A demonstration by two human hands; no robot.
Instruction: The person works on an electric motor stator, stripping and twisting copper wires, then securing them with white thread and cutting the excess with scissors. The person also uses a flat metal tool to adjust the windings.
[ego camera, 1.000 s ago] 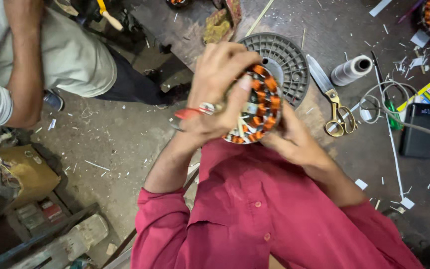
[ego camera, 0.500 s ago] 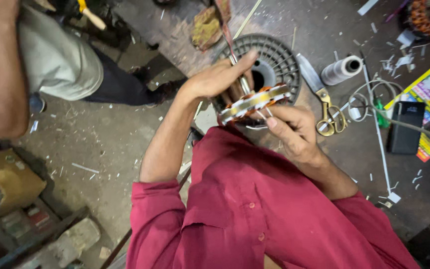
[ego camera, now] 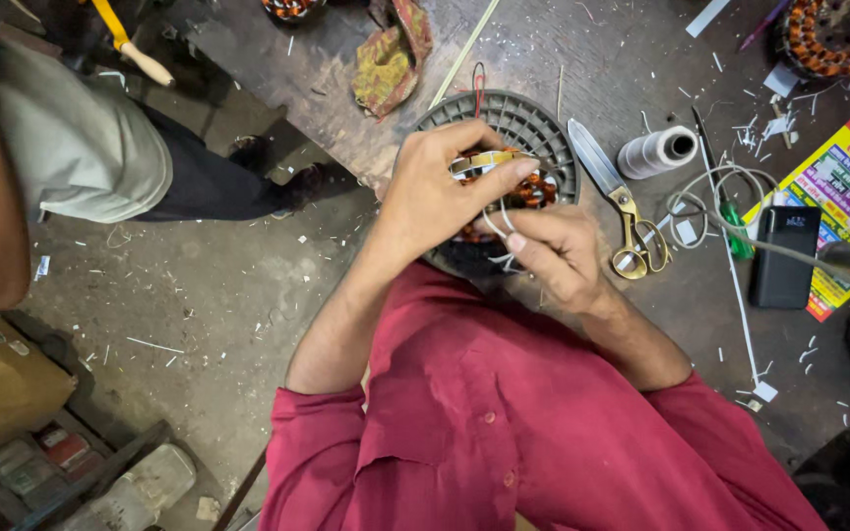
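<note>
A copper-wound stator is gripped from above by the left hand, fingers curled over its rim, while a thin white thread is pinched at its near edge by the right hand. The stator is held just over a round grey slotted cover lying on the dark workbench. Right of the cover, brass-handled scissors are laid, and beyond them a spool of white thread. Further right, a black power bank is seen. Left of the cover, another person's grey-clad torso is seen.
</note>
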